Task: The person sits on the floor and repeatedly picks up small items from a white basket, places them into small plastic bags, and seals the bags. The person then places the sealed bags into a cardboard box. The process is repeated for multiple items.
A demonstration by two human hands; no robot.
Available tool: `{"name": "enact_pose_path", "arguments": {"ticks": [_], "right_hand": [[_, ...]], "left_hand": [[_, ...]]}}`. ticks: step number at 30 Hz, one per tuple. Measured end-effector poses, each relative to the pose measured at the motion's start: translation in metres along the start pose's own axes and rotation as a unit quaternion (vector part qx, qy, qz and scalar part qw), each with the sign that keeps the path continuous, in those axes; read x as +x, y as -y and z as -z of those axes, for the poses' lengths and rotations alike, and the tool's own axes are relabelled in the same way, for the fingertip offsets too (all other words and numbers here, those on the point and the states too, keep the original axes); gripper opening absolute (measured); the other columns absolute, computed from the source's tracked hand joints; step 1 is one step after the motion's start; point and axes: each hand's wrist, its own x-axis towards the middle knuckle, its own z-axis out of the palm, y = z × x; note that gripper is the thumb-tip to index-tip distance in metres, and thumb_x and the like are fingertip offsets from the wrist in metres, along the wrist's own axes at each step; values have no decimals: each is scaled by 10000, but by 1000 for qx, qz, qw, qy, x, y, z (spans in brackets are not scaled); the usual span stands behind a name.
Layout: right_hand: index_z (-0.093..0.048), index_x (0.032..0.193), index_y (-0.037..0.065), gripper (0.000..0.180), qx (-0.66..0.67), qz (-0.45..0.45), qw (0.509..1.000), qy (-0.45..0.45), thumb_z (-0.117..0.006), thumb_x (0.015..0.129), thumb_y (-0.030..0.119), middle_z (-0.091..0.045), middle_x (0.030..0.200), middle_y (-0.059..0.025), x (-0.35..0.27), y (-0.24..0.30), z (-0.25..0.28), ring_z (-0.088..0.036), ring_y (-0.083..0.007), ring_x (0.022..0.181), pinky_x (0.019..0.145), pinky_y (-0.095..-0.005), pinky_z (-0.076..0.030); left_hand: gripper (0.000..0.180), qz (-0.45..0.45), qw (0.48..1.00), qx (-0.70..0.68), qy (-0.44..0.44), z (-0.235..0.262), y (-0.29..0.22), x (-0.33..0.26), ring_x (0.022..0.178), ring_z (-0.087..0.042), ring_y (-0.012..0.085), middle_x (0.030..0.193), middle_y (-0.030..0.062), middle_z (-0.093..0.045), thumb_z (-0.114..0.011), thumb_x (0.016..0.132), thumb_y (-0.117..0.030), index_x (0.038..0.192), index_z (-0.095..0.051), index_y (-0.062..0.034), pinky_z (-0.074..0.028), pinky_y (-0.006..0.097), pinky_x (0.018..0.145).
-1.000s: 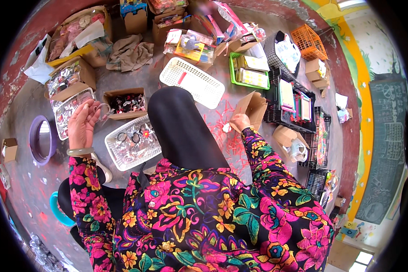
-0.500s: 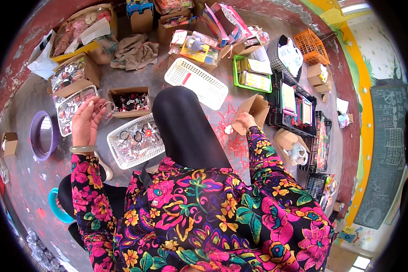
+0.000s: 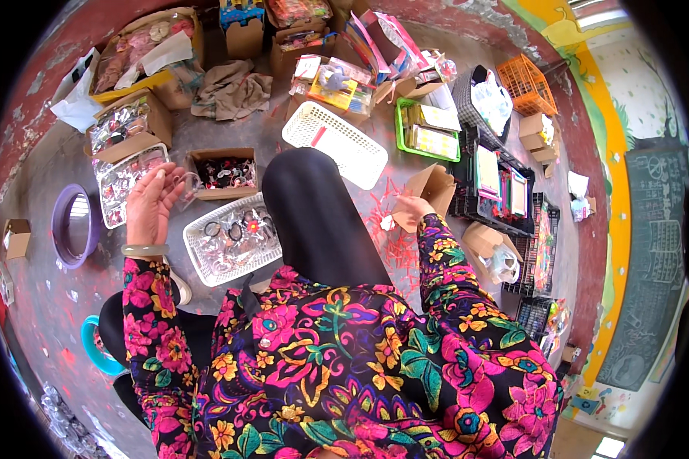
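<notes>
My left hand (image 3: pixel 149 205) is raised over the floor with a small clear packet (image 3: pixel 185 186) pinched in its fingers. It hovers between a tray of shiny wrapped pieces (image 3: pixel 111 200) and a small brown box of dark red trinkets (image 3: pixel 222 173). Just below it sits a white mesh basket (image 3: pixel 195 256) with clear-wrapped items. My right hand (image 3: pixel 412 208) grips the lower edge of a small brown cardboard box (image 3: pixel 434 186) to the right. A black head scarf (image 3: pixel 318 222) hangs between my arms and hides the floor there.
An upturned white basket (image 3: pixel 337 142), a green tray (image 3: pixel 400 126), black crates (image 3: pixel 467 200) and an orange basket (image 3: pixel 525 84) lie ahead and right. A purple ring (image 3: pixel 58 229) is at left, and cardboard boxes (image 3: pixel 241 34) and a cloth (image 3: pixel 231 90) are farther back.
My left hand has lifted slightly and shifted toward the small brown box, still with the clear packet. My right hand stays at the cardboard box.
</notes>
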Motion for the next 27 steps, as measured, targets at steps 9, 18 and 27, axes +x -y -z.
{"name": "enact_pose_path", "arguments": {"ticks": [9,18,27], "right_hand": [[-356,1310,130,584,187,100,977,-3,-618,789,160,-504,1143,-109,47,-36,21,-561,-275,901,674,-415,-502],[-509,1010,46,218,137,-44,989,16,-492,850,193,-580,703,-148,11,-13,17,-583,-247,577,527,-390,-472],[-541,1002,44,201,123,34,990,-68,-495,838,151,-584,687,-120,37,-49,36,-583,-228,529,447,-350,-456]], "left_hand": [[241,5,1000,0,13,-4,3,4,914,-594,186,1001,153,-600,-453,912,-100,1069,-531,64,-503,263,778],[247,7,1000,2,5,2,1,0,921,-597,194,1002,155,-602,-452,912,-101,1081,-527,62,-505,264,781],[256,9,1000,-1,20,2,5,5,930,-602,196,1009,154,-605,-457,912,-113,1093,-526,54,-506,261,792]]}}
